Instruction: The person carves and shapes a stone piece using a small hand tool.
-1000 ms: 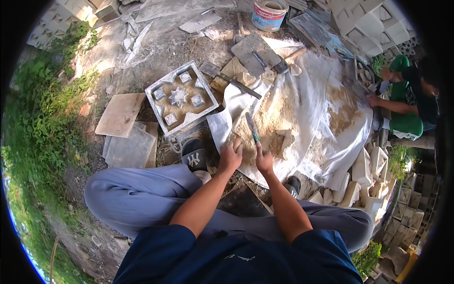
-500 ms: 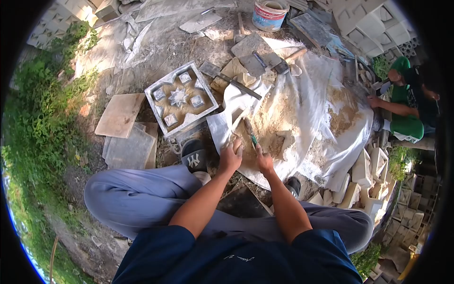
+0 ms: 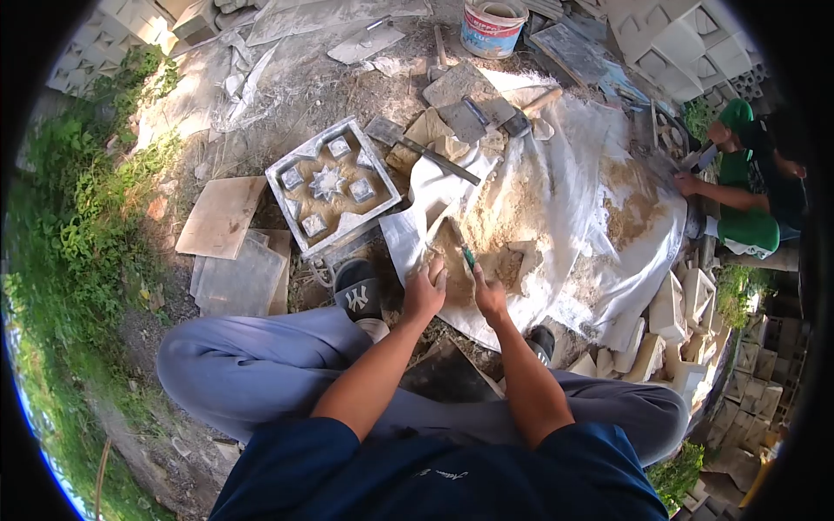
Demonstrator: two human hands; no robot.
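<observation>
My right hand (image 3: 491, 298) is closed around the green handle of a narrow-bladed hand tool (image 3: 468, 256), its exact kind unclear. The blade points up and left, over sand on the white sheet (image 3: 401, 239). Close beside it, my left hand (image 3: 424, 291) is closed, and what lies in its fingers is hard to make out. Pale sandy material (image 3: 499, 204) covers the sheet beyond both hands. To the left of them, a square mould (image 3: 287, 214) with a star and raised blocks inside rests tilted on the ground.
Flat boards (image 3: 221, 217) lie left of the mould. A long metal bar (image 3: 443, 161) and a hammer (image 3: 519, 123) lie ahead. Farther off stands a paint bucket (image 3: 493, 30). Concrete blocks (image 3: 667, 308) line the right side, where another person (image 3: 743, 187) works.
The view has shifted very slightly. Both my hands stay in nearly the same place, with the green-handled tool still in the right one.
</observation>
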